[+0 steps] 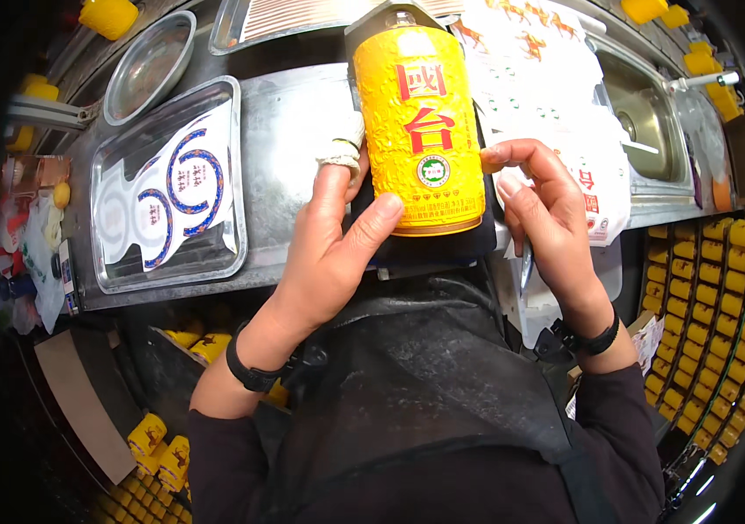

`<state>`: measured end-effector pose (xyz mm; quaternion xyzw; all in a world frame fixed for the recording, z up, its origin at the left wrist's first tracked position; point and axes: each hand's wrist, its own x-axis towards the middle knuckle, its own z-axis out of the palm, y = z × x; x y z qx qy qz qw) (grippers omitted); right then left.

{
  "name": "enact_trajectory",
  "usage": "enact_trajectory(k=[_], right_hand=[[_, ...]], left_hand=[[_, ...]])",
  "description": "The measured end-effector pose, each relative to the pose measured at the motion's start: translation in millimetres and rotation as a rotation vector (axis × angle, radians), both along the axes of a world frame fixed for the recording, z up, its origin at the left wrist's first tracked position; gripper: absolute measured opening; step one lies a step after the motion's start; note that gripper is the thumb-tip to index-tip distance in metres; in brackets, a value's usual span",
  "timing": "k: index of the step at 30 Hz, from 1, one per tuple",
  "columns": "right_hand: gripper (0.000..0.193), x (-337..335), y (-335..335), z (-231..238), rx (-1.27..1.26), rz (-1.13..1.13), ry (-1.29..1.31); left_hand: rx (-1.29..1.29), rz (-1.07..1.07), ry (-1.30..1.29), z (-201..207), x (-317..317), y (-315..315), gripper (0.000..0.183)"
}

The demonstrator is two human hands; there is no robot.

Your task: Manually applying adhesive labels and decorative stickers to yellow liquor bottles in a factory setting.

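Observation:
A yellow embossed bottle (pixel 425 96) with red characters and a round green-and-white emblem lies tilted at the bench's front edge. My left hand (pixel 329 236) steadies its left side, thumb on the front face near the base. A white cloth wrap (pixel 343 147) covers my left index fingertip. At the bottle's lower right edge is my right hand (pixel 547 201), fingers curled, with the index fingertip against the bottle. A slim silver tool (pixel 526 266) sticks out below the right palm; its tip is too small to tell. Dark padding shows beneath the bottle.
On the left a metal tray (pixel 237 188) carries blue-patterned label sheets (pixel 193 183), with a steel bowl (pixel 150 70) behind. Printed white sheets (pixel 547 96) cover the bench at right, before a sink (pixel 643 113). Several yellow bottles (pixel 713 297) fill a rack below right.

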<state>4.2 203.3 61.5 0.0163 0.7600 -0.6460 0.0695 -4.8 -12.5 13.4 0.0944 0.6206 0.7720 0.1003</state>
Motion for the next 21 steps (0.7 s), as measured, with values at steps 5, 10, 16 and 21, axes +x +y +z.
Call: enact_trajectory(k=[5, 10, 16, 21], right_hand=[[0.024, -1.1, 1.9, -12.7, -0.146, -0.003, -0.014], [0.038, -0.2, -1.2, -24.7, -0.099, -0.01, 0.065], [0.043, -1.9, -2.4, -28.0, -0.094, -0.005, 0.081], [0.043, 0.0, -1.0, -27.7, -0.085, 0.008, 0.09]], left_hand=[[-0.085, -0.013, 0.046, 2.4, -0.9, -3.7, 0.062], [-0.091, 0.02, 0.045, 5.3, 0.1, 4.0, 0.065], [-0.166, 0.013, 0.072, 4.7, -1.3, 4.9, 0.068], [-0.125, 0.029, 0.07, 3.8, 1.2, 7.3, 0.068]])
